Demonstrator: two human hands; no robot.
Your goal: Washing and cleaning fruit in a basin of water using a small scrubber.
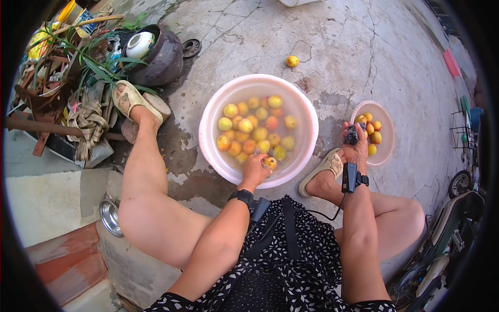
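A large pale pink plastic basin (205, 156) holds cloudy water and many yellow-orange fruits, apricots or the like. At its near edge, my left hand (256, 168) grips one yellow-orange fruit (269, 163) at the water. My right hand (355, 142) is raised to the right, its fingers around a dark grey scrubbing pad or cloth (351, 134). Beneath and beyond that hand stands a smaller pink basket or bowl (384, 156) with several fruits (376, 137), partly hidden by the hand.
A single fruit (292, 61) lies on the cracked concrete floor beyond the basin. At left are a dark clay pot (165, 58), a white bowl, plants and scrap. My sandalled feet flank the basin. A metal bowl (111, 218) is at lower left; a parked two-wheeler (440, 241) is at right.
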